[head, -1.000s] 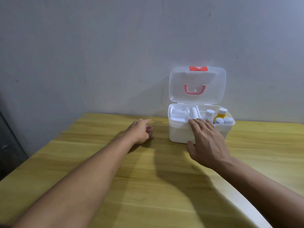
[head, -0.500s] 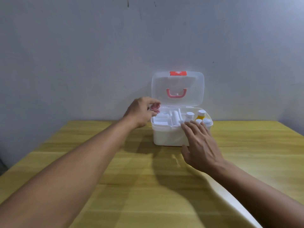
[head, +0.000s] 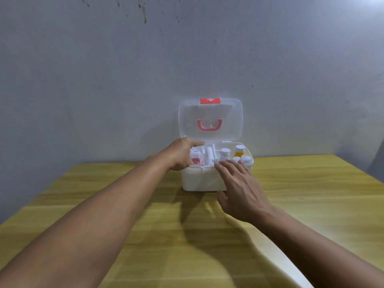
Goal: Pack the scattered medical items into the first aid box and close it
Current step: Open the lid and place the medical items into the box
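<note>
Pink item (head: 196, 161) now boxed, fingers (head: 196, 144) seemingly loosened.

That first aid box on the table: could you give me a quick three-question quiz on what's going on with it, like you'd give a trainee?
1. True or false: the lid of the first aid box stands open.
2. Which hand reaches over the box's left compartments: A) left hand B) right hand?
3. Fill in: the bottle with the yellow body sits in the box's ____ side.

Key: 1 true; 2 A; 3 right. The small pink item lies in the front left compartment, beside the left hand's fingers. The right hand rests spread against the box's front.
</note>
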`<state>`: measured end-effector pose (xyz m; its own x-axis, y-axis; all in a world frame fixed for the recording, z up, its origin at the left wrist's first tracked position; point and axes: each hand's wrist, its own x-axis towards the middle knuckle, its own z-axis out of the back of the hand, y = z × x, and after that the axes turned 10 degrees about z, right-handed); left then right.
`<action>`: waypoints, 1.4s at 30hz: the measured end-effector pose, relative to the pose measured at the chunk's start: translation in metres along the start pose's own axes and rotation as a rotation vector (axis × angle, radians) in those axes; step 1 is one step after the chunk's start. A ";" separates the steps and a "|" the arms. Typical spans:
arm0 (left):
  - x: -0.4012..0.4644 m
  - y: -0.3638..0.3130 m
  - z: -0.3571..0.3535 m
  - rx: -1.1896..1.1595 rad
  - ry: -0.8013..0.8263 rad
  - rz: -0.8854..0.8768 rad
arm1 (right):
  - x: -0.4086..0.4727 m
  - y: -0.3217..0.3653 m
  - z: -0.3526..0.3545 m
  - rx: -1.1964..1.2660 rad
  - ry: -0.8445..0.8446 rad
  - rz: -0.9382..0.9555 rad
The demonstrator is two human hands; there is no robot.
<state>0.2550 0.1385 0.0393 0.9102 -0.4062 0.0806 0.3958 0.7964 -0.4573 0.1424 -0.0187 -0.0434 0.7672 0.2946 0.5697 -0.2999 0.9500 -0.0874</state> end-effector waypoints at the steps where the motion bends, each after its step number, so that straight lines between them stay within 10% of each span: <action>1: 0.001 0.003 0.002 -0.024 -0.009 0.015 | 0.000 0.000 0.000 0.000 -0.003 0.002; 26: -0.003 0.026 -0.012 -0.207 -0.386 0.096 | 0.000 0.000 -0.002 -0.020 0.005 0.004; 34: -0.005 0.022 -0.019 -0.126 -0.371 0.004 | -0.001 0.000 -0.002 -0.030 0.011 0.009; 39: -0.016 0.016 -0.031 0.090 0.010 -0.058 | 0.000 -0.001 -0.002 0.050 -0.045 0.011; 42: -0.014 0.021 -0.034 0.077 -0.115 -0.074 | 0.001 -0.008 0.005 0.117 -0.195 -0.042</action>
<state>0.2461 0.1456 -0.0012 0.8843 -0.4147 0.2147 0.4667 0.7999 -0.3773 0.1430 -0.0265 -0.0382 0.6596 0.2189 0.7191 -0.3426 0.9391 0.0284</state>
